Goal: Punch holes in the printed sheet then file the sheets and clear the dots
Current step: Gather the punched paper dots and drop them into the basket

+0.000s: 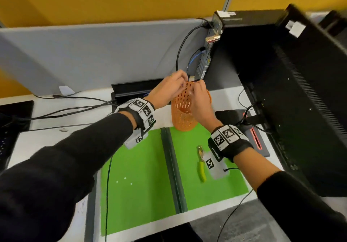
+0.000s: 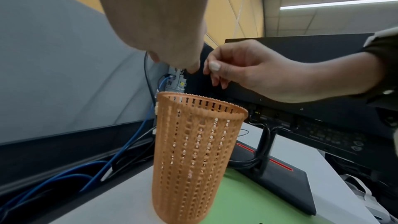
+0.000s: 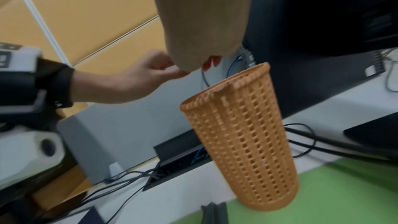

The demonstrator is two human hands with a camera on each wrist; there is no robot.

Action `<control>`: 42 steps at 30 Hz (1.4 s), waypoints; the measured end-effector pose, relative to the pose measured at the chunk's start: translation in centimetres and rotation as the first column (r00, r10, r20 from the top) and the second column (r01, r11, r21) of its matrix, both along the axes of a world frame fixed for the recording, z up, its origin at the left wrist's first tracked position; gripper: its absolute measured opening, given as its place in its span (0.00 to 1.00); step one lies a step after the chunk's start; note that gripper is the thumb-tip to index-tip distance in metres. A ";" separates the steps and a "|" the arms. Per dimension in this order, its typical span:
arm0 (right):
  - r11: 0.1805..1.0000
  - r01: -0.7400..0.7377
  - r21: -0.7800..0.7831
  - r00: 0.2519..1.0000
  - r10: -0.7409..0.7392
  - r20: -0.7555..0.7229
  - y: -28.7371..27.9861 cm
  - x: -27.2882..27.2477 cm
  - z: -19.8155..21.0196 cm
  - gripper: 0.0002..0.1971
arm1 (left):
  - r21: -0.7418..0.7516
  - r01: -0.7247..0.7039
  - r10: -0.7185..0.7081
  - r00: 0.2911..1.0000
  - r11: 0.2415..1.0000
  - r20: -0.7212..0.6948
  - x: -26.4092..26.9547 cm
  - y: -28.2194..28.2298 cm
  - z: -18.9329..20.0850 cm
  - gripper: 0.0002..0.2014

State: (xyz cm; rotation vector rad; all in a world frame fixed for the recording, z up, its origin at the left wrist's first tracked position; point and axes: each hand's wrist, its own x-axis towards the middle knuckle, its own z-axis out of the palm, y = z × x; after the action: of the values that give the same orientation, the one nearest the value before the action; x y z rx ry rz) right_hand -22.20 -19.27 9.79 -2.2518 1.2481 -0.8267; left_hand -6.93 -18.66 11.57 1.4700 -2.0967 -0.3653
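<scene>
An orange perforated basket (image 1: pixel 183 117) (image 2: pixel 193 151) (image 3: pixel 243 134) stands upright at the far edge of an open green folder (image 1: pixel 140 166). Both hands hover just above its rim, fingertips close together. My left hand (image 1: pixel 183 81) (image 2: pixel 191 70) (image 3: pixel 181 72) has thumb and fingers pinched. My right hand (image 1: pixel 195 88) (image 2: pixel 212 72) (image 3: pixel 206 65) is curled the same way, thumb against fingers. Nothing shows between the fingers of either hand. Three white paper dots (image 1: pixel 124 178) lie on the folder's left page. A green-handled hole punch (image 1: pixel 201 164) lies on the right page.
The back of a black monitor (image 1: pixel 281 91) looms at the right, its stand base (image 1: pixel 262 147) beside the folder. A small computer (image 1: pixel 206 54), a cable tray (image 1: pixel 135 87) and loose black cables (image 1: pixel 75 108) sit behind the basket, before a grey partition (image 1: pixel 93 54).
</scene>
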 end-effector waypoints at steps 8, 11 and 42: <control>0.986 0.063 0.155 0.994 -0.048 -0.101 -3.0 -2.0 -1.0 0.03 | 0.073 0.031 -0.037 0.997 0.997 0.070 -1.0 -0.2 -1.6 0.05; 0.983 0.056 0.174 0.996 -0.042 -0.080 -3.0 -2.0 -1.3 0.05 | 0.089 0.002 -0.010 0.995 0.996 0.095 -1.1 0.0 -1.7 0.02; 0.991 0.015 0.132 0.991 0.002 -0.132 -3.3 -3.6 -0.3 0.05 | -0.004 -0.078 0.078 0.989 0.997 0.123 -1.9 1.3 -1.0 0.04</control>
State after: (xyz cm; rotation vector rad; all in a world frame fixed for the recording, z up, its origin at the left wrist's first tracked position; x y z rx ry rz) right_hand -25.84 -22.58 9.52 -2.2267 1.3290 -0.5860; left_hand -8.78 -17.37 10.54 1.6067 -2.1262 -0.2522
